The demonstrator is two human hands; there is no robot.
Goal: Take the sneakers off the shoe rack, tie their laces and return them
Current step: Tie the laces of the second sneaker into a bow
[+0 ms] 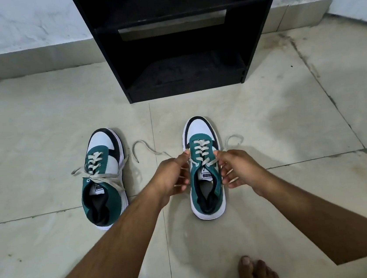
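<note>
Both hands' grip (203,159) on right sneaker's laces (202,152)

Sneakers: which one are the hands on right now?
The right-hand sneaker: left hand and right hand hold its laces. The other sneaker lies untouched.

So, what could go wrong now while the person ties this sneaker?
1. The left hand and right hand each hold a lace of the right sneaker; a hard pull could tip or slide it on the smooth tile floor.
2. The long lace end trails loose on the floor and might snag.
3. The left sneaker appears unknotted and could be forgotten.
</note>
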